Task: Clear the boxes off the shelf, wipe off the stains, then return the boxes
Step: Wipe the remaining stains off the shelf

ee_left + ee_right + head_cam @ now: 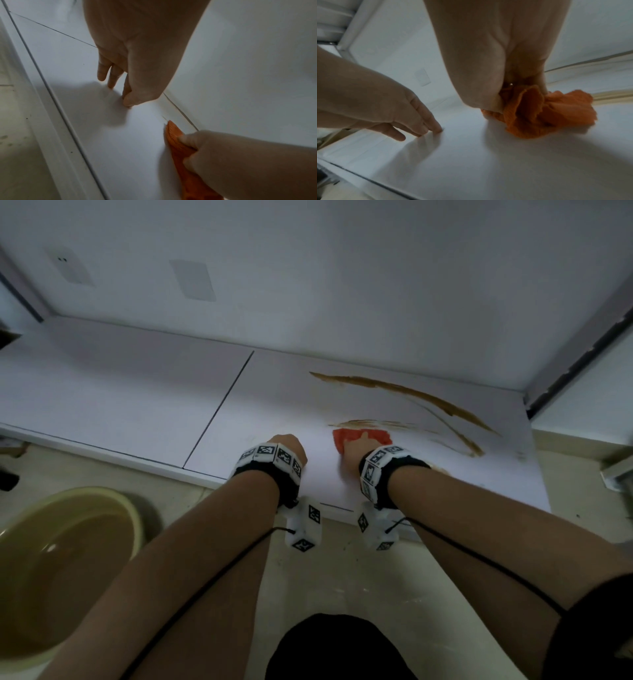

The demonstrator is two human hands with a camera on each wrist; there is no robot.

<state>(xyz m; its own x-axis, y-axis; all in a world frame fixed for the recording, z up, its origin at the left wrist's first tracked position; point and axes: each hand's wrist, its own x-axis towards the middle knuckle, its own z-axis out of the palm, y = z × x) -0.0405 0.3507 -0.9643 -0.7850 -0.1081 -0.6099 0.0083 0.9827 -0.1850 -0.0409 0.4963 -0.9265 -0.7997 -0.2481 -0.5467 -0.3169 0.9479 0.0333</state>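
Wiping step in hand; we saw no boxes on shelf (274, 392). Right hand (358, 447) gripped orange cloth (363, 438) bunched on shelf, just short of brown stains (424, 400). Left hand (286, 445) braced nearby, fingertips (436, 128) straight on shelf, holding nothing. We judged next move: push cloth across streaks, pressing firmly.

Right hand (496, 54) gripping bunched orange cloth (539, 115) on white shelf (488, 169), left hand (382, 102) fingertips touching shelf

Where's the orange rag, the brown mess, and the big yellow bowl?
orange rag (375, 436): head view, its top.
brown stain (411, 393): head view, mid-streak.
yellow basin (132, 513): head view, right rim.
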